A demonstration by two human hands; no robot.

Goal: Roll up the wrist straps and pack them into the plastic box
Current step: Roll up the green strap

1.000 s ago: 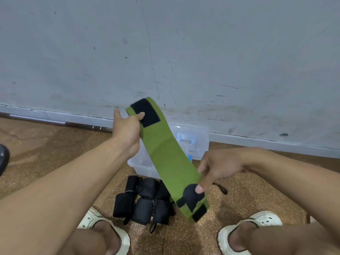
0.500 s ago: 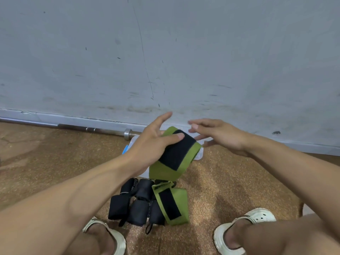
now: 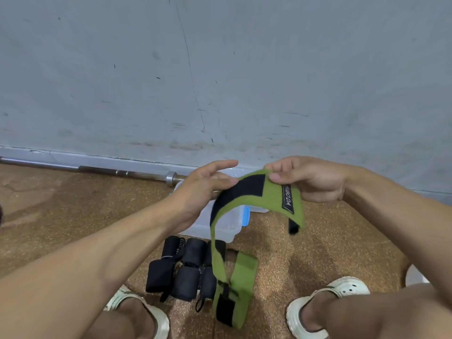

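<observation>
Rolled black straps (image 3: 182, 271) lie on the floor by the person's feet. Above them the left hand (image 3: 200, 192) pinches the green wrist strap (image 3: 254, 194) at its black patch, fingers loosely spread. The strap arches over the clear plastic box (image 3: 220, 228) to the right hand (image 3: 308, 178), thumb and fingers clamped on it, short end dangling beyond

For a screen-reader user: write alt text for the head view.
Two bare hands hold a green wrist strap up over the floor: the left hand grips its black patch, the right hand pinches the top edge. Below lie rolled black straps, a clear plastic box and a barbell by the wall.
</observation>
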